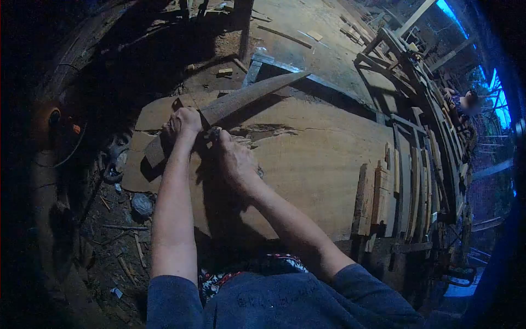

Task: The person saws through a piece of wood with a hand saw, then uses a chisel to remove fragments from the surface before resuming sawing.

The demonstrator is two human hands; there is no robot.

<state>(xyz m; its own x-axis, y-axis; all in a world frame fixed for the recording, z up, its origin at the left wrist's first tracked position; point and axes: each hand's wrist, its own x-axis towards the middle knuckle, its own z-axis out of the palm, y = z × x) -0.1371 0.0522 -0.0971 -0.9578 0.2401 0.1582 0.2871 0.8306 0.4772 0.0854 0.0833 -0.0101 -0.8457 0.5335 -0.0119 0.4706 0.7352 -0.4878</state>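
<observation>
A long, curved wooden piece (246, 98) lies aslant on a broad wooden slab (318, 159), tapering to a point at its far right end. My left hand (185, 122) is closed over the near part of this piece, around a dark hand tool (204, 120) with a thin, straight edge. Lower and to the right, my right hand (234, 156) is closed at the tool's other end, beside the curved piece. My fingers hide most of the tool, so its exact kind cannot be made out. Close to my right hand, the slab has a rough, split hollow (268, 131).
Several wooden strips (378, 194) stand or lean along the slab's right side. Behind it are a bluish wooden frame (329, 85) and a large pale board (296, 22). Scraps litter the ground at left. Another person (466, 102) is at the far right, beyond a timber rack (416, 71).
</observation>
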